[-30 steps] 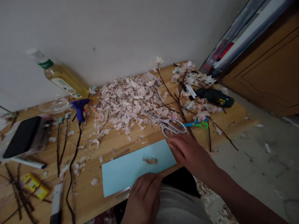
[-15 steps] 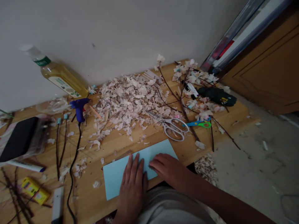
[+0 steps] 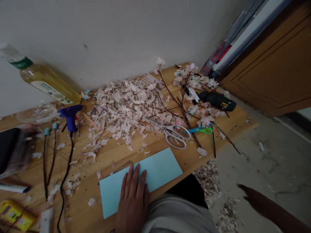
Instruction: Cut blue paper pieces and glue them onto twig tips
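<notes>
My left hand point(image 3: 132, 197) lies flat with fingers stretched out on a light blue sheet of paper point(image 3: 160, 168) at the near edge of the wooden table point(image 3: 116, 155). My right hand point(image 3: 252, 197) is off the table at the lower right, over the floor, blurred, with nothing seen in it. White-handled scissors point(image 3: 173, 136) lie just beyond the paper. Small blue and green scissors point(image 3: 200, 130) rest to their right.
A heap of pale petal scraps point(image 3: 126, 110) covers the table's middle. Twigs with paper blossoms point(image 3: 187, 94) and a dark glue gun point(image 3: 217, 100) lie at the right. A blue glue gun point(image 3: 70, 116) with its cord, an oil bottle point(image 3: 41, 81) and a yellow box point(image 3: 13, 218) are at the left.
My right hand has left the blue paper and swung down to the right over the floor. My left hand stays flat on the sheet. The brown speck on the paper is gone.
</notes>
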The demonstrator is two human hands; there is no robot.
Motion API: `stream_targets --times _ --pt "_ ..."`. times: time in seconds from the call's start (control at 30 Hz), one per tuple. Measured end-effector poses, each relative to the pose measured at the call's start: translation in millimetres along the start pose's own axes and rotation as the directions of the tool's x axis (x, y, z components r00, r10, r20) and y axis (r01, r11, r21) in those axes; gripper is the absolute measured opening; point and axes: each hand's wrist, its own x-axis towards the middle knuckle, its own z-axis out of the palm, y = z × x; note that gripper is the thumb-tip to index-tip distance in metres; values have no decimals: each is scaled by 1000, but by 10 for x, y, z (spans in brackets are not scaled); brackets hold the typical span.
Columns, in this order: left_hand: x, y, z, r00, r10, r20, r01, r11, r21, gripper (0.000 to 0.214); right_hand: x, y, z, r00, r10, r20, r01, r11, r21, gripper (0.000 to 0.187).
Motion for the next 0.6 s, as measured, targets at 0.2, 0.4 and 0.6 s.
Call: stream_targets --times 0.2,0.4,0.6 --pt "4 -1 4 1000 21 -12 -21 1000 21 43 931 -1335 145 974 -64 217 95 986 -137 56" --pt "-12 12 15 999 16 -43 -15 999 31 42 2006 -1709 42 973 -73 -220 -62 833 -550 26" --pt "-17 51 20 999 7 -48 -4 998 64 44 2198 -1423 232 984 -101 -149 -6 808 -589 17"
